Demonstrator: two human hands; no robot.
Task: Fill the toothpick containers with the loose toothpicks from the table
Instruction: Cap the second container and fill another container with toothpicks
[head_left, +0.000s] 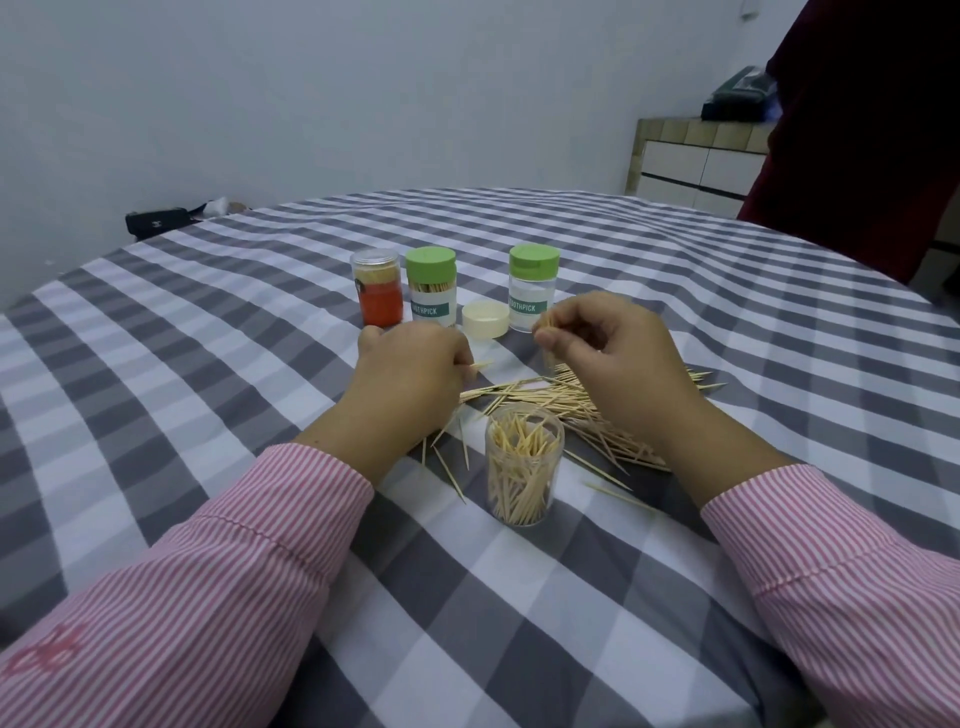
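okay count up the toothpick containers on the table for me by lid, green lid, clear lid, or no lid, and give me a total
Green lid: 2, the left green-lidded jar and the right green-lidded jar
Clear lid: 1, the orange-labelled jar
No lid: 1, the open clear jar, part full of toothpicks
Total: 4 containers
A loose cream cap lies on the cloth between the green-lidded jars.

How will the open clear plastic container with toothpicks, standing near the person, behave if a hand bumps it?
The open clear plastic container is tall and narrow, so it would probably tip easily. It looks light, holding only thin wooden toothpicks, so a slight push may slide it on the checked tablecloth. With no lid on, its toothpicks would likely spill.
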